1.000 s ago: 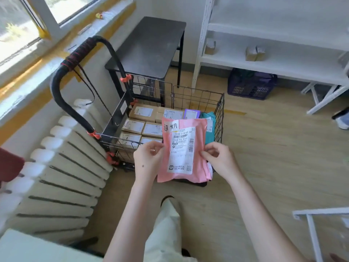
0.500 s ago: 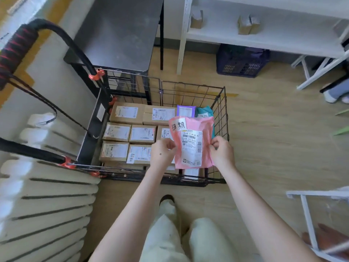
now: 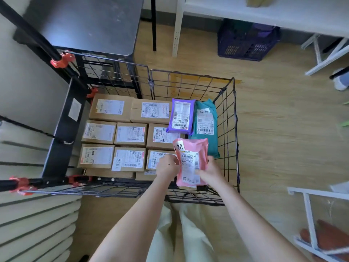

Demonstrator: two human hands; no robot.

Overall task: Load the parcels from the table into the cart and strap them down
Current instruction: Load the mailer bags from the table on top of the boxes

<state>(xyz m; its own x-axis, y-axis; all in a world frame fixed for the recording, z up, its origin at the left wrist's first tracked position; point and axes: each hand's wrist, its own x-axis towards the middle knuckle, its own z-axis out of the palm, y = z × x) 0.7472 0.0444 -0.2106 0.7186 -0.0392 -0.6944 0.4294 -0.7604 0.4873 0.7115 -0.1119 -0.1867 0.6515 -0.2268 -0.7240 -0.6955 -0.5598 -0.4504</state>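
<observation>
Pink parcel (image 3: 190, 159): left hand (image 3: 167, 167) and right hand (image 3: 209, 172) each clamped on a side edge, above near-right corner of cart (image 3: 188, 74); best lowered flat, label up

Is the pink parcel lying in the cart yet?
Not yet: the left hand and right hand hold the pink parcel over the cart.

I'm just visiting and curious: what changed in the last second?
The left hand and right hand lowered the pink parcel into the cart, toward its near right corner, still gripping it. The cardboard boxes, purple parcel and teal parcel stayed put.
</observation>
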